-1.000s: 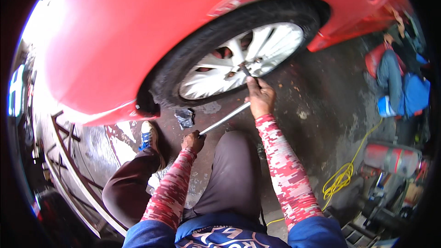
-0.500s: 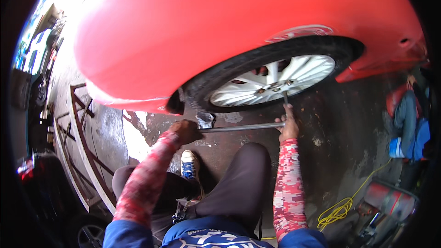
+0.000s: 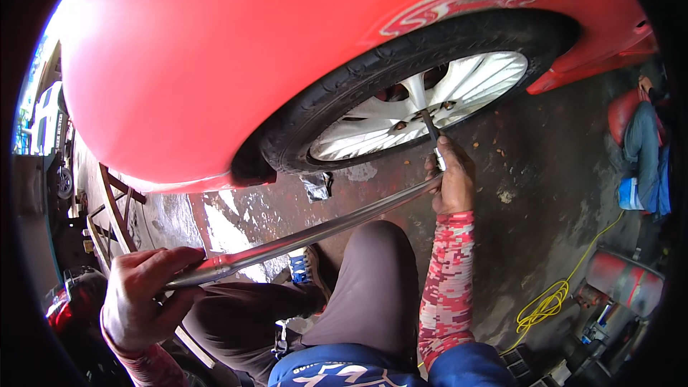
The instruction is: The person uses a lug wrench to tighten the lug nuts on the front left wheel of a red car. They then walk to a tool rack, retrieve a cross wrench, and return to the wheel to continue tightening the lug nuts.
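Red car body (image 3: 215, 64); black tyre (image 3: 337, 104), silver-white wheel (image 3: 459, 93); red camouflage sleeve (image 3: 448, 272); yellow cable (image 3: 552, 301)

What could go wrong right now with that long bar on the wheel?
1. The left hand grips only the far end of the long metal bar; under a hard pull the socket end may slip off the wheel fastener.
2. The right hand holds the bend close to the tyre, so a slip might knock the knuckles.
3. The wet concrete floor could cost footing.
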### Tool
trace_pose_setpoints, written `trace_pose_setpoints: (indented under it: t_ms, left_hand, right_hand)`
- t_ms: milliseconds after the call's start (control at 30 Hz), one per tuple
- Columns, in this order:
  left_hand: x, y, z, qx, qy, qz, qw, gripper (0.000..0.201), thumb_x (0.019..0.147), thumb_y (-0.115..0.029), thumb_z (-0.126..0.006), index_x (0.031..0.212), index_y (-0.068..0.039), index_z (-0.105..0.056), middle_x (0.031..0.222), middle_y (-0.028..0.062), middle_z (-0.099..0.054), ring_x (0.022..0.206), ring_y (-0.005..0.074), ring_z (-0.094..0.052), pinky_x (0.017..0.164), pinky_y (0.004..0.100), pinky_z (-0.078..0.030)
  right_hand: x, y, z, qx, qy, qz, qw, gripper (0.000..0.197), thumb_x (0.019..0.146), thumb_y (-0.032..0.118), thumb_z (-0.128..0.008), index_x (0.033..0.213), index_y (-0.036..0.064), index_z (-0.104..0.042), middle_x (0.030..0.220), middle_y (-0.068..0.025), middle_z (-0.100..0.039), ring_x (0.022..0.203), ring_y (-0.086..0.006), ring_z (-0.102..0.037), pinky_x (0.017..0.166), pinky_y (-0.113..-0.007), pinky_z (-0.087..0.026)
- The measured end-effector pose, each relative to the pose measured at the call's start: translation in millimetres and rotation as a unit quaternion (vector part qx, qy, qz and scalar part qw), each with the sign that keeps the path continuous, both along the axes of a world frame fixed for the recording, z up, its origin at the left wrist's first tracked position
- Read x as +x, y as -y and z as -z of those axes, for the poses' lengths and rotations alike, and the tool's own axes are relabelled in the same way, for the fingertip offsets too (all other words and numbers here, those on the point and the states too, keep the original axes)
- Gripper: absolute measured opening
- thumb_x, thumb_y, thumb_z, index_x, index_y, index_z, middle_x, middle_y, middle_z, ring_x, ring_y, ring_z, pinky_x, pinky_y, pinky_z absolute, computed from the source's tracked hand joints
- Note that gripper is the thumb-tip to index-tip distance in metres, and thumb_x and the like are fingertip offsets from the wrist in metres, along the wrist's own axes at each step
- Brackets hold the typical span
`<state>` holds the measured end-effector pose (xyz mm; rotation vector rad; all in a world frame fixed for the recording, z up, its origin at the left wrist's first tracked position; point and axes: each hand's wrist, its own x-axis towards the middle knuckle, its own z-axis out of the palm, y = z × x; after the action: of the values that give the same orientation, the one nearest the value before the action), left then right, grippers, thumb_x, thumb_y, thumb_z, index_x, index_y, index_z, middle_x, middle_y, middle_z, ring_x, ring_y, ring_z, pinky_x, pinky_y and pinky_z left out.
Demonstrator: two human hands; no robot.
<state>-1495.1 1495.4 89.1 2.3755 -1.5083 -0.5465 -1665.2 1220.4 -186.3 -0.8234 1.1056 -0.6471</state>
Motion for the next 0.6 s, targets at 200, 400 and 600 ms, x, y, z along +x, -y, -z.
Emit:
trace_pose_setpoints:
  t_ms: [200,400,600]
  left_hand:
    - [-18,19,-57,-0.085,0.152,0.081,0.981,0.051,0.057,-0.036,-0.086,0.091,-0.001,-0.072,0.081,0.0091,-0.071,0.063,0.0235,-0.065,0.061,0.0347,-0.050]
    - [-23,76,-70,-0.203,0.037,0.184,0.961,0.042,0.067,-0.026,-0.085,0.094,0.002,-0.069,0.085,0.0125,-0.070,0.071,0.0236,-0.070,0.064,0.0336,-0.053]
    - [-30,121,-92,-0.241,0.052,0.279,0.928,0.037,0.076,-0.022,-0.082,0.098,0.003,-0.067,0.092,0.0115,-0.070,0.076,0.0217,-0.070,0.068,0.0311,-0.053]
  right_hand:
    - [-11,19,-4,0.123,0.070,-0.101,0.985,0.033,0.100,0.033,-0.054,0.132,0.0233,-0.061,0.070,0.0011,-0.054,0.045,-0.0070,-0.041,0.040,-0.023,-0.031]
    - [-11,19,20,0.204,0.143,-0.095,0.964,0.031,0.102,0.032,-0.051,0.132,0.0291,-0.060,0.073,0.0029,-0.052,0.051,-0.0061,-0.043,0.045,-0.023,-0.034]
    - [-14,18,25,0.220,0.220,-0.090,0.946,0.034,0.102,0.028,-0.048,0.135,0.0250,-0.057,0.069,0.0020,-0.050,0.049,-0.0077,-0.041,0.044,-0.024,-0.033]
